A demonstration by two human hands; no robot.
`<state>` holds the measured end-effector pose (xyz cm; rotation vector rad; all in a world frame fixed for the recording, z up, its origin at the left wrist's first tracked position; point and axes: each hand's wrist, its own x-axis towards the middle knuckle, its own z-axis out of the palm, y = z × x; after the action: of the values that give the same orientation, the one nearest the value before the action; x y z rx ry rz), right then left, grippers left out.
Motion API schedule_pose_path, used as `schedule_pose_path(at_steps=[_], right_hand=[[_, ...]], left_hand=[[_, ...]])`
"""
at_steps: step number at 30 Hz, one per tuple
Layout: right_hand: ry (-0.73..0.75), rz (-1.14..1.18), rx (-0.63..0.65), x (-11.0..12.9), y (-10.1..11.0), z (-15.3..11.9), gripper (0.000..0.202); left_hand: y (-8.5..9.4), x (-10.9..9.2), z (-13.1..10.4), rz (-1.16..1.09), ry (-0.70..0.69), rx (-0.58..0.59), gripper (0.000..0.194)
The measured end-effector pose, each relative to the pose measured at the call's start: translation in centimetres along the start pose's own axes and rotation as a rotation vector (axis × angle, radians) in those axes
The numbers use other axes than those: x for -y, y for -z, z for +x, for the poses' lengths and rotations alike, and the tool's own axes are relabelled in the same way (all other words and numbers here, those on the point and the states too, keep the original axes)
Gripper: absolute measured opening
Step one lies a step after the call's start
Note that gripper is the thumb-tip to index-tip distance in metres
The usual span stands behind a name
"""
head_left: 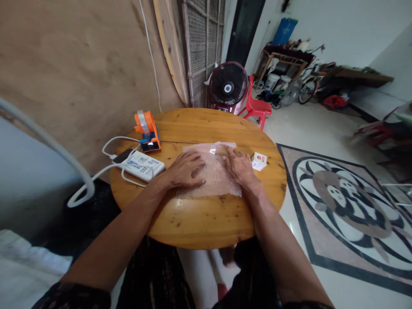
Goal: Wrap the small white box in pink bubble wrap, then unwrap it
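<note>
Plastic wrap (216, 174) lies on table (206, 221); left hand (188, 169) spread at its left, right hand (238, 166) spread at its right; box (259, 161) farther right.

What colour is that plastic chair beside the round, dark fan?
The plastic chair is bright red, best seen in the head view.

Round wooden counter (206, 221): a white labelled block (143, 165) lies on it, white cable (32, 125) running over the block. Beyond the far edge stands a dark red fan (228, 84), a red chair (259, 106) just beside it. Farther back, a wooden stand (289, 59) bears a blue container (284, 31); white buckets (272, 81) sit below. A bicycle (308, 90) stands nearby. The floor carries a panda design (349, 201) framed in a dark border.
</note>
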<state>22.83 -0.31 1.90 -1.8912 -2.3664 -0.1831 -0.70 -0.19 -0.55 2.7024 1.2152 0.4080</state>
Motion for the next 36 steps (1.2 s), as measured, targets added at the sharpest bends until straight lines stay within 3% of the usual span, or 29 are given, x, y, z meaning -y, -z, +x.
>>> schedule_pose_path(at_steps=[7, 12, 18, 23, 27, 31, 33, 36], right_hand=[[-0.039, -0.034, 0.036, -0.4, -0.1, 0.5, 0.039], [-0.039, -0.029, 0.025, -0.3, 0.0, 0.4, 0.038], [-0.054, -0.042, 0.014, -0.4, -0.3, 0.5, 0.039], [-0.115, -0.081, 0.067, -0.3, -0.4, 0.9, 0.065], [-0.143, -0.104, 0.101, -0.2, -0.3, 1.2, 0.067], [-0.146, -0.090, 0.078, -0.3, -0.5, 1.4, 0.055], [-0.141, -0.079, 0.058, -0.3, -0.6, 1.4, 0.047], [-0.149, -0.067, 0.060, -0.2, -0.8, 1.5, 0.042]], left_hand=[[-0.1, 0.0, 0.1, -0.044, -0.024, -0.060, 0.052], [-0.1, -1.3, 0.4, -0.062, -0.018, -0.131, 0.043], [-0.2, -1.7, 0.4, -0.031, 0.053, 0.076, 0.066], [-0.4, -0.4, 0.5, -0.021, 0.116, 0.089, 0.087], [-0.4, -0.2, 0.5, -0.010, 0.127, 0.126, 0.092], [-0.1, -0.5, 0.4, 0.008, 0.144, 0.135, 0.094], [0.1, -0.6, 0.4, 0.017, 0.129, 0.109, 0.090], [0.5, -0.8, 0.4, 0.002, 0.119, 0.004, 0.058]])
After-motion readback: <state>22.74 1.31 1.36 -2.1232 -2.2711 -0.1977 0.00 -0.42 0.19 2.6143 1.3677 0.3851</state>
